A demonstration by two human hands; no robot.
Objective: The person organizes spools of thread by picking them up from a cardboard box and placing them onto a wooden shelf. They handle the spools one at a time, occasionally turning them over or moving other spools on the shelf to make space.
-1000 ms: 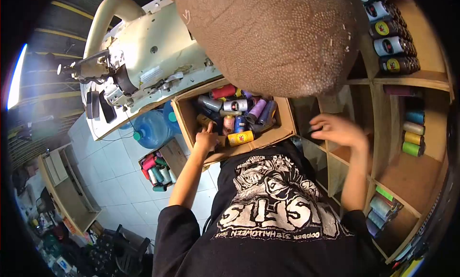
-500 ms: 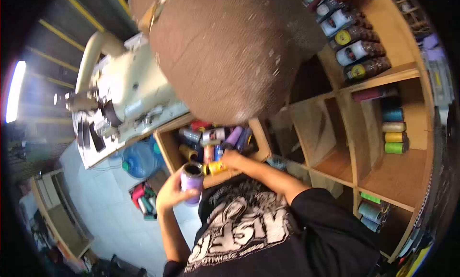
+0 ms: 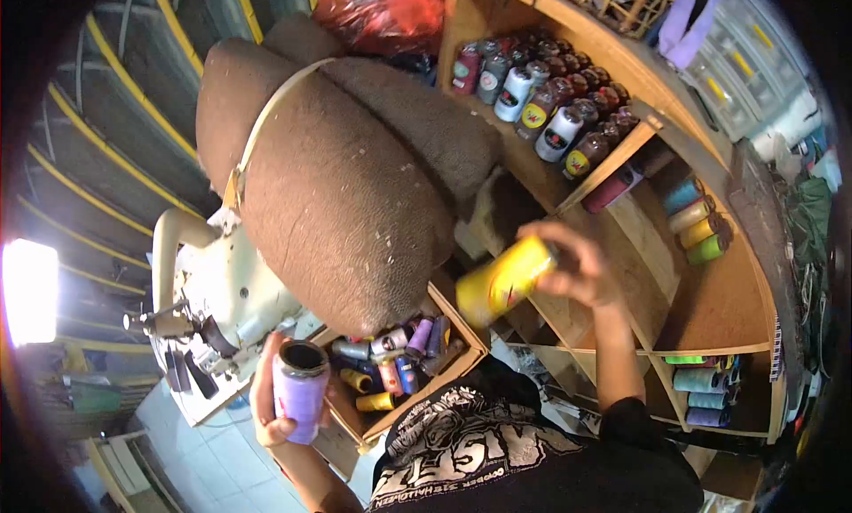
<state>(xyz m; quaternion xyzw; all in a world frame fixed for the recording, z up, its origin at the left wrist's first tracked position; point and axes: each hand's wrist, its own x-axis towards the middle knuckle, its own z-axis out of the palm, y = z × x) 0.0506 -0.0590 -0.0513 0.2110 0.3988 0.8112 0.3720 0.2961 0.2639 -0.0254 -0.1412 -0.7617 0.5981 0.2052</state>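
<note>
My left hand [image 3: 268, 406] is wrapped round a lilac spool of thread [image 3: 300, 402], held upright with its dark hollow top facing up. Raised at the right, my right hand [image 3: 581, 269] grips a yellow spool of thread [image 3: 508, 278] by one end. That spool is tilted, and its far end is blurred. Between and below the two hands is a wooden drawer [image 3: 469, 346] with several spools lying in it, among them a mustard one [image 3: 377, 401], a purple one [image 3: 421, 334] and a blue one [image 3: 406, 374].
A large brown textured bundle [image 3: 342, 202] rises in front, tied with a pale strap. A sewing machine [image 3: 232, 264] stands at the left. On the right, wooden shelving [image 3: 612, 247] holds rows of spools up top [image 3: 561, 133] and several coloured spools [image 3: 697, 216] lower down.
My right hand has come up out of the drawer, now with the yellow spool. My left hand still holds the lilac spool, now nearer the camera. The view has shifted, showing more shelving.
</note>
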